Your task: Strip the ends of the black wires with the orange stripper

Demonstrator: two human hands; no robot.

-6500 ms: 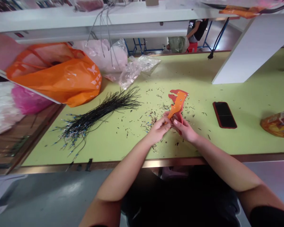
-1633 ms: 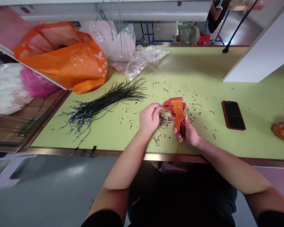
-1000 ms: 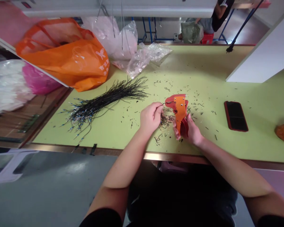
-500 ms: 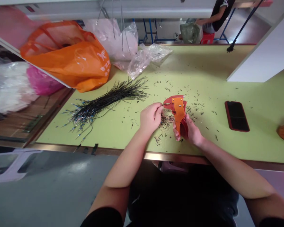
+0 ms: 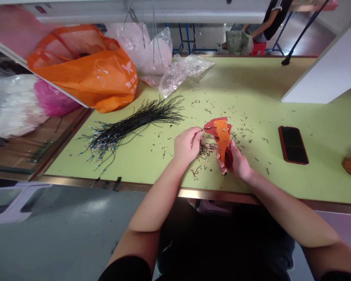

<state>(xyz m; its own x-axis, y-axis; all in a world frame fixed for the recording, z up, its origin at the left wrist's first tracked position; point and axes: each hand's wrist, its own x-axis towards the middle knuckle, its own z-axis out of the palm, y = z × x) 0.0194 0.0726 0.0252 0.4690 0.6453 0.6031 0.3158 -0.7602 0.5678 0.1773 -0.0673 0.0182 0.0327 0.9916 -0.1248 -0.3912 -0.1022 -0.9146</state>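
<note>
An orange-and-red plastic wire-stripping tool point(image 5: 222, 134) is held in the person's right hand point(image 5: 238, 162), just above the pale green tabletop point(image 5: 260, 86), a little right of the middle of the scene and fairly close to the near edge. Its long axis runs from near to far with a slight lean, the broad jaw end pointing far and the narrower handle end pointing near, down into the right hand, whose fingers wrap closed around the red grip. The left hand point(image 5: 187, 145) sits just to the left of the tool, pinched shut on a thin black wire point(image 5: 207, 128). The wire's tip runs rightward, roughly crosswise to the tool's long axis, into the left side of the jaw end. The hands are close together but not touching, with the tool between them, and the right is the nearer of the two because it grips the tool. Under them lies a small heap of cut wire scraps point(image 5: 207, 147). Well to the left sprawls a bundle of black wires with blue-tipped ends point(image 5: 128, 130), and to the right lies a black phone in a red case point(image 5: 293, 144).
</note>
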